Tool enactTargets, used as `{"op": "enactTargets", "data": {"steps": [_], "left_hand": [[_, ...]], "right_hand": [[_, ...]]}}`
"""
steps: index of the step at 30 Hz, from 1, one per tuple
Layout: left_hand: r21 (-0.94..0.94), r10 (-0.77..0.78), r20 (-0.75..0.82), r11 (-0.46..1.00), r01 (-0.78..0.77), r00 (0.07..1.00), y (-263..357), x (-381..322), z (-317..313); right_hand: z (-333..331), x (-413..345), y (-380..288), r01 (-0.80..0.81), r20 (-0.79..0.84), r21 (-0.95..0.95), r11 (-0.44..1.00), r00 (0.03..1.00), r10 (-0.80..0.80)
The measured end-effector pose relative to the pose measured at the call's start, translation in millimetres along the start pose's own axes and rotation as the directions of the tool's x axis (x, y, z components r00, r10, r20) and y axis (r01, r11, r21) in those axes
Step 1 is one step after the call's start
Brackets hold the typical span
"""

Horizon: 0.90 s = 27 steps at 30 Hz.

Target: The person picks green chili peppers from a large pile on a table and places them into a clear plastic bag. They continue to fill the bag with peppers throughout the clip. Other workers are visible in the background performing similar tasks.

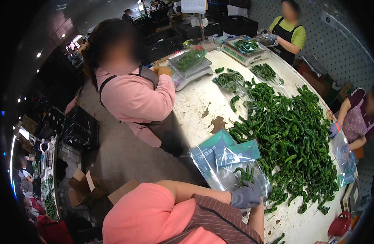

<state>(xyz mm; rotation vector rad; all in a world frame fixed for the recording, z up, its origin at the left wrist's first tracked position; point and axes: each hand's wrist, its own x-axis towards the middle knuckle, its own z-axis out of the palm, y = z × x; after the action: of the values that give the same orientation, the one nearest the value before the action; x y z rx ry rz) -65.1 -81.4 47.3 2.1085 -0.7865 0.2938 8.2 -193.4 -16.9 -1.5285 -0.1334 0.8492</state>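
My left hand [246,196], in a grey knit glove, is curled at the near edge of a clear plastic bag [261,178]. Green peppers [245,174] show in or under that film, just beyond my fingers. My right forearm [256,218] comes up from below; its hand is mostly hidden behind the left one, with blurred grey glove fingers by the bag. Flat printed bags with blue-green headers [237,155] lie stacked beside the peppers. A large heap of wrinkled green peppers [290,131] covers much of the white table [190,103].
A person in a pink top [138,100] stands at the left by a scale [191,71] bearing bagged peppers. Another scale [243,55] stands before a person in lime green [287,33]. Across the heap, a person's gloved hand [335,129] is near a bag. A red container [339,224] sits lower right.
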Motion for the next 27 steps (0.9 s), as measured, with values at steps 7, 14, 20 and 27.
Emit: {"op": "enactTargets", "data": {"steps": [7,14,20,27], "left_hand": [[-0.064,-0.030,0.065,0.997,0.034,0.997,-15.3,-6.2,10.0],[-0.034,-0.082,0.128,0.996,0.087,0.988,5.9,7.4,-13.7],[-0.072,-0.099,0.121,0.992,0.108,0.988,4.4,1.2,-15.2],[-0.079,-0.080,0.079,0.993,0.087,0.994,4.2,-1.0,-25.2]], "right_hand": [[-9.8,16.1,30.3,-0.026,0.104,0.309,0.951,0.995,-0.007],[19.0,-0.3,-37.6,0.048,-0.032,0.015,0.999,0.998,-0.047],[27.8,10.0,-48.9,-0.044,0.007,-0.030,0.999,0.999,0.044],[25.5,26.0,-30.5,0.046,-0.010,0.250,0.967,0.999,-0.045]]}}
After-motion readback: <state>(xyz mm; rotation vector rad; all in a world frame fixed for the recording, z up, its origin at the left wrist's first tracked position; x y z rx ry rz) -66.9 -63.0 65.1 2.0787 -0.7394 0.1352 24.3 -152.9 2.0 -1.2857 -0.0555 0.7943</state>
